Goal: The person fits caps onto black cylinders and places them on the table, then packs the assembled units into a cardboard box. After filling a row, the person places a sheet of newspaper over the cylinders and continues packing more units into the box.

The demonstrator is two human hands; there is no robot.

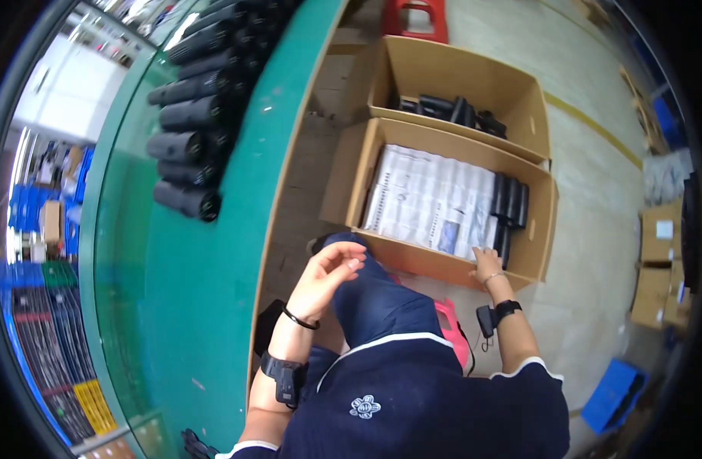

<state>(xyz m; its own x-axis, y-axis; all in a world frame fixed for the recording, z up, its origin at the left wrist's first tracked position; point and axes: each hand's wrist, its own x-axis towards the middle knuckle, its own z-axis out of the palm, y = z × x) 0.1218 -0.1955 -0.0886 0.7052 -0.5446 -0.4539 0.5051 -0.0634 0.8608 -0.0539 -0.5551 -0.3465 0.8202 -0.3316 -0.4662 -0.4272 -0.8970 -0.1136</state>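
Observation:
My left hand (332, 277) hovers over my knee, beside the near left corner of a cardboard box (420, 256). Its fingers are loosely bent, with a gap to the thumb and nothing held. Over the near wall of that box reaches my right hand (488, 265), fingers outstretched at the corner of a printed paper sheet (420, 195). Whether the fingertips press on the sheet is too small to tell. The sheet lies over rows of rounded shapes. Several black cylinders (509, 200) show uncovered at the right side of the box, close to my right hand.
A second open box (466, 73) behind holds several black cylinders (458, 111). Left is a green table (213, 306) with rows of black cylindrical parts (186, 145). A red stool (417, 17) stands at the back, a blue bin (613, 394) at right, a pink object (452, 329) by my legs.

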